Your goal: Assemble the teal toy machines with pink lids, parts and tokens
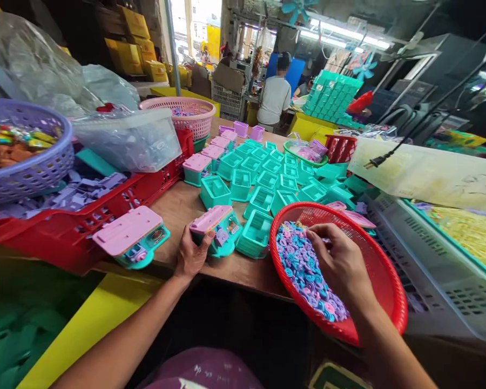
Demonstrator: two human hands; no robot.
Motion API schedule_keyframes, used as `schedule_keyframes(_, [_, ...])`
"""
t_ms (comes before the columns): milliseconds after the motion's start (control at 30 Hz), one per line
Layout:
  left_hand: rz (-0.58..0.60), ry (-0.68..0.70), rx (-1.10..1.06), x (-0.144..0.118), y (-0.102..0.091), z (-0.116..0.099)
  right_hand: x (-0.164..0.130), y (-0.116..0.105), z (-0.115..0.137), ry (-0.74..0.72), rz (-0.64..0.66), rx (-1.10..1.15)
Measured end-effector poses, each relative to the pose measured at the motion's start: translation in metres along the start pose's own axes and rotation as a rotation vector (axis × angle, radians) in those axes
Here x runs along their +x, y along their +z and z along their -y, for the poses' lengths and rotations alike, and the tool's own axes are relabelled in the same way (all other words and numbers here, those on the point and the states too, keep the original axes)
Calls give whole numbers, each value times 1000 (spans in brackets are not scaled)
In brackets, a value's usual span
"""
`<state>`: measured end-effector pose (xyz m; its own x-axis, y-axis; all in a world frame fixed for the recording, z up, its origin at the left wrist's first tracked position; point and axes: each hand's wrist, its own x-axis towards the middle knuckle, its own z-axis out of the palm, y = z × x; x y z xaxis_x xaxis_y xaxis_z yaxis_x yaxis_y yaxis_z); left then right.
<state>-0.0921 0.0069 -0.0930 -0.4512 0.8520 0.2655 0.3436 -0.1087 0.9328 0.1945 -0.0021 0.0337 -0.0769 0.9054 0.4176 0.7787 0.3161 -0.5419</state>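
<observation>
My left hand (191,251) grips the side of a small plastic toy house (222,229) with a pink roof and teal body, which rests on the table. Over a red basket (383,281), my right hand (340,259) has thumb and fingers pinched at a small pink plastic piece (307,233). Below those fingertips lies a heap of spiral plastic pieces (299,265) in purple, blue and pink. Another pink-roofed toy house (133,235) sits at the table's front edge, left of my left hand. Beyond my hands, open teal boxes (263,200) stand in rows.
A red crate (137,194) of purple parts borders the left side, below a purple basket (28,178). On the right are a grey crate (441,275) and a tray of yellow pieces (465,232). A plug on a cable (378,161) hangs there. Someone (274,97) sits further back.
</observation>
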Motion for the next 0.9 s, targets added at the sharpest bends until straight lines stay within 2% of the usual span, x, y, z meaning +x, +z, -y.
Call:
schedule_keyframes(67, [-1,-18,-9,-1,-5,-3,-17,21,40,-18,-59,297])
schedule_keyframes(167, [-1,-40,-9,-2,-14,-8,-39,80,80,-39,18,602])
schedule_keyframes(267, [-9,-59,-15,-4,-22,-9,-46,136,90,20,2,716])
schedule_keyframes(333, [-6,-59,-21,-6,-26,-9,-46,156,89,30,-12,734])
schedule_keyframes(400, [-2,-48,-32,-8,-28,-10,-44,164,88,11,-13,731])
schedule_keyframes(667, [-12,-49,-19,-10,-26,-15,-45,164,83,-3,-28,649])
schedule_keyframes(900, [16,-22,-18,-16,-24,-16,-45,154,80,-252,-122,375])
